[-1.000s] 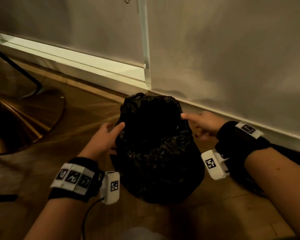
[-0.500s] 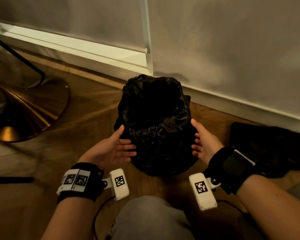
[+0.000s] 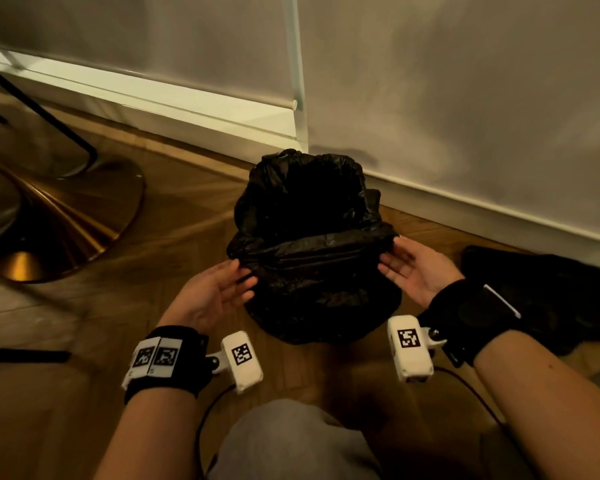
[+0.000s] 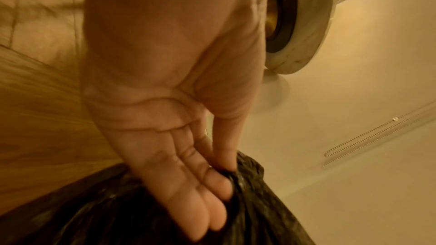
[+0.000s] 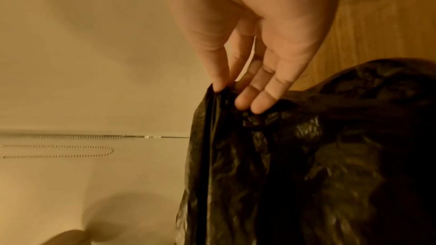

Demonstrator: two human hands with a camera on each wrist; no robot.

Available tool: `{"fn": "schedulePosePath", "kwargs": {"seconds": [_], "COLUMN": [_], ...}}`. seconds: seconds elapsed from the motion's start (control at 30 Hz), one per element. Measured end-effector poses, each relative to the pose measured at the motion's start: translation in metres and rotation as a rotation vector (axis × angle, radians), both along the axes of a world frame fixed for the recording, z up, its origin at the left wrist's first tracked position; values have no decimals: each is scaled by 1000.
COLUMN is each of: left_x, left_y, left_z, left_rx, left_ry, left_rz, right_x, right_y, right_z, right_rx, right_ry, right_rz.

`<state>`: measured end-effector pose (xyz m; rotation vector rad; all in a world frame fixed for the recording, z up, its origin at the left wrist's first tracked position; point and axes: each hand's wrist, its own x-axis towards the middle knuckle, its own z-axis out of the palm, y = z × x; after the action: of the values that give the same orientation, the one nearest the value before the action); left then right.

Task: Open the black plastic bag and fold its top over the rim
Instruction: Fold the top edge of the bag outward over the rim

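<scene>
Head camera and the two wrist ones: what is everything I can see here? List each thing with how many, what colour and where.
black plastic bag: one, black, on the floor by the wall, mouth open, near edge pulled taut between the hands
floor: one, brown wood, under everything
wall: one, pale, behind the bag
skirting board: one, white, along the foot of the wall
round base: one, gold metal, on the floor at left
dark item: one, black, on the floor at right; too dim to identify
bead chain: one, pale, against the wall
left hand: one, pinches the bag's left edge
right hand: one, pinches the bag's right edge
</scene>
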<state>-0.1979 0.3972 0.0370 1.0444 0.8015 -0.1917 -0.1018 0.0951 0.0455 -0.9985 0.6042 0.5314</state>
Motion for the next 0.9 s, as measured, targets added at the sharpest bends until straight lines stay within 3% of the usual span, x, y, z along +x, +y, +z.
{"fn": "schedulePosePath", "kwargs": {"seconds": [0.1,0.2,0.37,0.47,0.57,0.7,0.8,0.9], "left_x": [6,15,8,5,3,4,8,10], "left_y": [-15,-26,-13,-13,-13,-24,-28,-22], "left_z": [4,3,-7,-8,-7,-4,-8,-13], "left_rx": [-78,-42,-203,-298,-310,-279,-365,-446], "left_ry": [43,24,-58,-125,-90,-6,-18,-20], "left_rz": [-111,-35,137,141,84,-50,59,182], "right_x": [-7,-9,1,6,-2,-21,-21,-13], "right_y": [15,23,7,8,10,28,36,31], "right_z": [9,0,-15,-10,-6,-8,-6,-8], "right_rx": [-27,4,239,321,307,225,348,351], "right_ry": [63,71,108,153,233,245,260,268], "right_rz": [64,117,-106,-131,-208,22,-85,-126]}}
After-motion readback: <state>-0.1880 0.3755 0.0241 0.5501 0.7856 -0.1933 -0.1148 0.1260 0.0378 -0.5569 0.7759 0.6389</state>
